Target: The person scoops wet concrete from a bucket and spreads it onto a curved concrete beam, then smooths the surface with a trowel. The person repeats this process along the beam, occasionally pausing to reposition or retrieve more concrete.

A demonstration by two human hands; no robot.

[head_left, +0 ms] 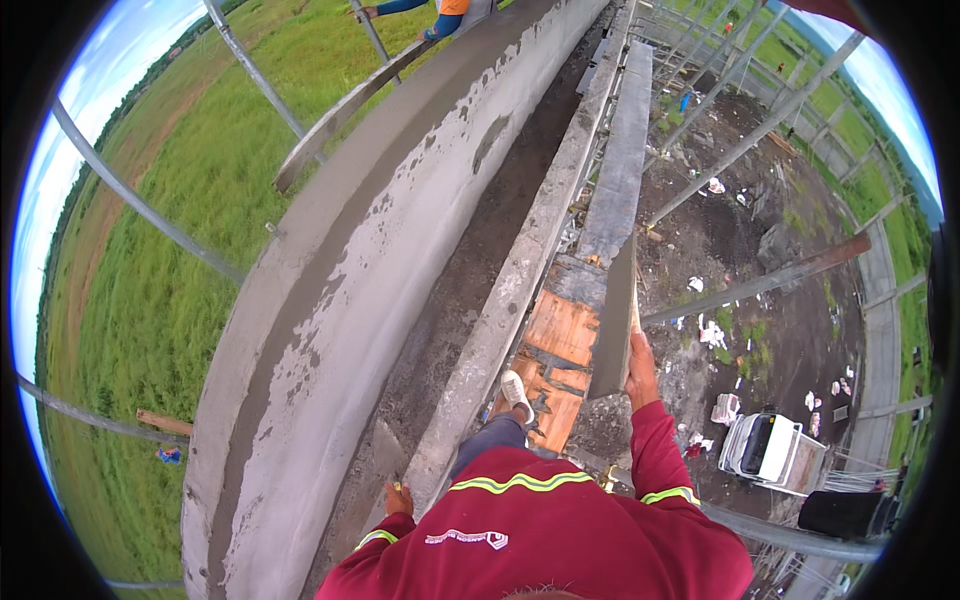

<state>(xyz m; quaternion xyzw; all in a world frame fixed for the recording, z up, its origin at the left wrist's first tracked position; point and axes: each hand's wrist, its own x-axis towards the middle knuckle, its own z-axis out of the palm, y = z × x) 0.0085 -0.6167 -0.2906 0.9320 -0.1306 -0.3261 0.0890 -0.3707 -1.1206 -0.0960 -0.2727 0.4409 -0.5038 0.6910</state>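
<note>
My left hand (398, 498), low beside the concrete ledge, is closed around the handle of a trowel (388, 450). Its grey blade points forward and blends with the dark gutter behind it. In my right hand (641, 372) is a long flat board (613, 330), gripped at its near right edge and tilted up on its side. Grey mortar seems to coat the board's face. To the left runs a curved concrete wall (370, 270); a darker, wet-looking band follows its top, and patchy splashes mark its side.
Under my shoe (516, 392) lies a narrow scaffold walkway of planks (563, 325). Metal scaffold pipes (765, 125) slant across the right. Far below, a white truck (770, 450) stands on littered ground. Another person's gloved hand (440, 28) is beyond the wall's far end.
</note>
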